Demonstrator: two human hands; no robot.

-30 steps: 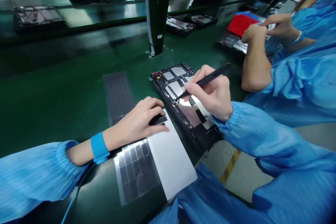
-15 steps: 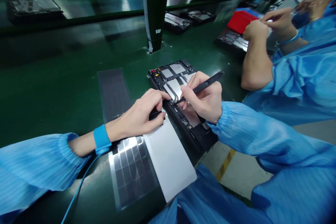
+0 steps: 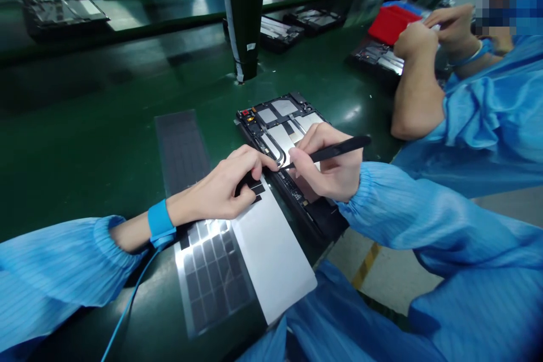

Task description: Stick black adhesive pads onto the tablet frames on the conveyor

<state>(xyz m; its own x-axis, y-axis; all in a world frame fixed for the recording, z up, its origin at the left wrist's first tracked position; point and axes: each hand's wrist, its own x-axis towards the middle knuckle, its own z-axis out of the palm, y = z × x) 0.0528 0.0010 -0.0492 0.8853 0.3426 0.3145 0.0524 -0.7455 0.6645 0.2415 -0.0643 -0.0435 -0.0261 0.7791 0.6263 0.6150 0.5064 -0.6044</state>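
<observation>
An opened tablet-like device (image 3: 282, 138) with silver panels, cables and a black frame lies at an angle in front of me. My right hand (image 3: 333, 172) grips black tweezers (image 3: 339, 149) like a pen, their tip down at the device's left edge. There my left hand (image 3: 227, 186) rests its outstretched index finger beside the tip; its thumb is apart and the other fingers are curled. Beneath the left hand is a white sheet (image 3: 275, 260) with small black strips (image 3: 258, 189) near its top. Whether a small piece lies under the fingertip is hidden.
A clear sheet of dark rectangles (image 3: 218, 277) and a dark sheet (image 3: 182, 144) lie on the green table (image 3: 106, 147). A post (image 3: 244, 17) rises behind. More devices (image 3: 63, 11) stand farther back. At right, a co-worker's hands (image 3: 418, 48) are near a red box (image 3: 390, 25).
My left index finger has slid slightly right along the device's edge. The tweezers lie flatter, their rear end lower and farther right. The view has shifted a little.
</observation>
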